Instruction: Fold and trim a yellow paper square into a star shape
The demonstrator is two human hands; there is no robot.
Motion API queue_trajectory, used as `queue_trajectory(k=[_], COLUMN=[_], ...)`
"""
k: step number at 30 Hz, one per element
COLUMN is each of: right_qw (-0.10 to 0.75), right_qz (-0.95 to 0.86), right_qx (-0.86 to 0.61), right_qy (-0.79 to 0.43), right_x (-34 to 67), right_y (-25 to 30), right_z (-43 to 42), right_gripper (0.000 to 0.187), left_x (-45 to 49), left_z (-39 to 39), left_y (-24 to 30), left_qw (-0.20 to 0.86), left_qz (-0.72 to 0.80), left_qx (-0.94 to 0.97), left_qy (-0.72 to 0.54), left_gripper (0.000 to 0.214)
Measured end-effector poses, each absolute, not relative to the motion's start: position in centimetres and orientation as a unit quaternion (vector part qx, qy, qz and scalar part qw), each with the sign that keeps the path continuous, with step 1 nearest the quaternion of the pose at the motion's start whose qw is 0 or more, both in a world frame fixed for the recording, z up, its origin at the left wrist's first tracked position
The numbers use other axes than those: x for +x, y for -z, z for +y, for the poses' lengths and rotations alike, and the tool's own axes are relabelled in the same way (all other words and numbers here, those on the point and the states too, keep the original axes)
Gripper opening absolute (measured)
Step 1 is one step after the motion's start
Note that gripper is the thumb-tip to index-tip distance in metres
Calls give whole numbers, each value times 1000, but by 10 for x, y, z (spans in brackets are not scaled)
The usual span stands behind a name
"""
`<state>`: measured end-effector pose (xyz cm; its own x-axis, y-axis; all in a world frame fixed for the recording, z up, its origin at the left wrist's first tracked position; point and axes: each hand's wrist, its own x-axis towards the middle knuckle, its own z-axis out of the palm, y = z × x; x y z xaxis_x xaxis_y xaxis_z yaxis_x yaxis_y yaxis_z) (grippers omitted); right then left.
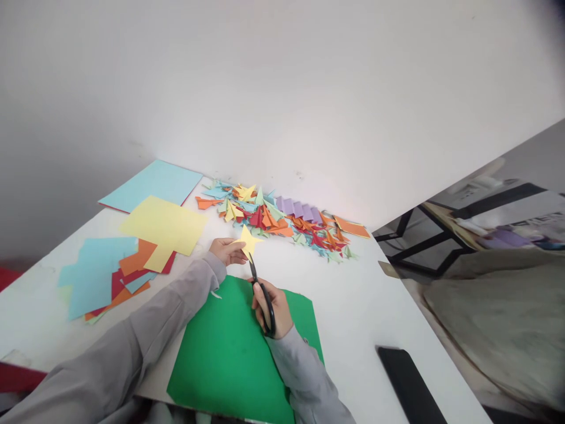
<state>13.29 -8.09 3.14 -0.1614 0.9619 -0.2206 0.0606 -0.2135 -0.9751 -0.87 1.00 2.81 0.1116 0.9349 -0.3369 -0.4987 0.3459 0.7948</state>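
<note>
My left hand [228, 251] pinches a yellow paper star [248, 240] by its left point, holding it up above the far edge of a green sheet [225, 347]. In my right hand [274, 309] is a pair of black-handled scissors [267, 306], fingers through the loops. The scissor blades point up and away from me, and their tips meet the lower part of the star. Whether the blades are cutting into the paper cannot be made out. Behind the star lies a pile of colourful folded paper pieces [269, 218].
Yellow paper [165, 224], light blue paper [95, 271] and red and orange scraps lie on the left. A large light blue sheet [152, 184] rests by the wall. A black flat object [408, 383] lies at the right edge. Purple pleated paper [300, 209] sits behind the pile.
</note>
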Motion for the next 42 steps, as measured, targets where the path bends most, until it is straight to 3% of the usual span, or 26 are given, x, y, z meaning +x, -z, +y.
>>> queue_trajectory(k=[42], right_qw=[382], right_qz=[-508], right_qx=[-521], right_qy=[-570], right_x=[133], right_y=[-32], right_z=[-78], right_gripper=[55], left_x=[-8], left_z=[9], left_y=[-31], left_qw=[704], left_qz=[430], left_qx=[245], left_qy=[-510], left_gripper=[8])
